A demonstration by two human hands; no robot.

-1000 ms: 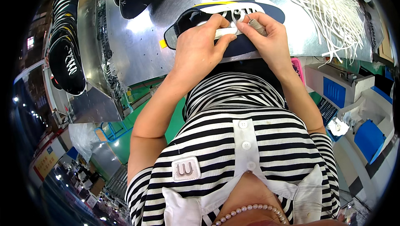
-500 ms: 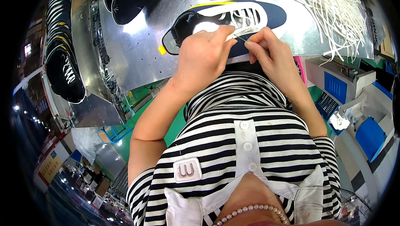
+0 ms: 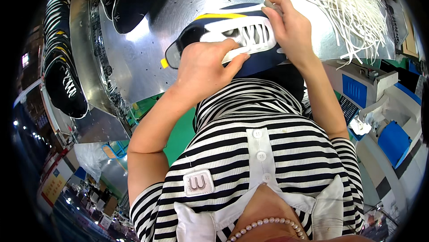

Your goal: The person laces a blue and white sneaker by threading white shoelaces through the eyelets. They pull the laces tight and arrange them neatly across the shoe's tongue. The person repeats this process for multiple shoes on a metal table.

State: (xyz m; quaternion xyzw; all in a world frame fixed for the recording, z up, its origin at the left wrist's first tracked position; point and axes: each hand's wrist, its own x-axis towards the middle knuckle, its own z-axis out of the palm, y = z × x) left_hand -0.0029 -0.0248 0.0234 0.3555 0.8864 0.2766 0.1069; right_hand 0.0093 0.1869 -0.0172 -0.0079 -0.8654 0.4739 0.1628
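A navy sneaker (image 3: 263,62) with a yellow stripe and a yellow heel tab lies on its sole, heel to the left. White laces (image 3: 255,35) cross its white eyelet panel. My left hand (image 3: 208,63) is closed at the near side of the shoe's opening, thumb and forefinger pinching the white eyelet edge. Over the toe, my right hand (image 3: 290,30) has its thumb and bent fingers drawn together, with something small and greyish at the fingertips. What that is cannot be made out. The right hand hides part of the toe.
The shoe rests on a shiny metal table (image 3: 138,65). White loose laces (image 3: 353,18) are heaped at its far right. Dark shoes (image 3: 127,1) stand at the far left, and a row of laced shoes (image 3: 67,85) runs along the left. A machine with blue panels (image 3: 357,92) is at the right.
My right hand has moved away from my left, up and over the toe. The shoe has shifted a little left and turned slightly. My left hand has shifted left with it.
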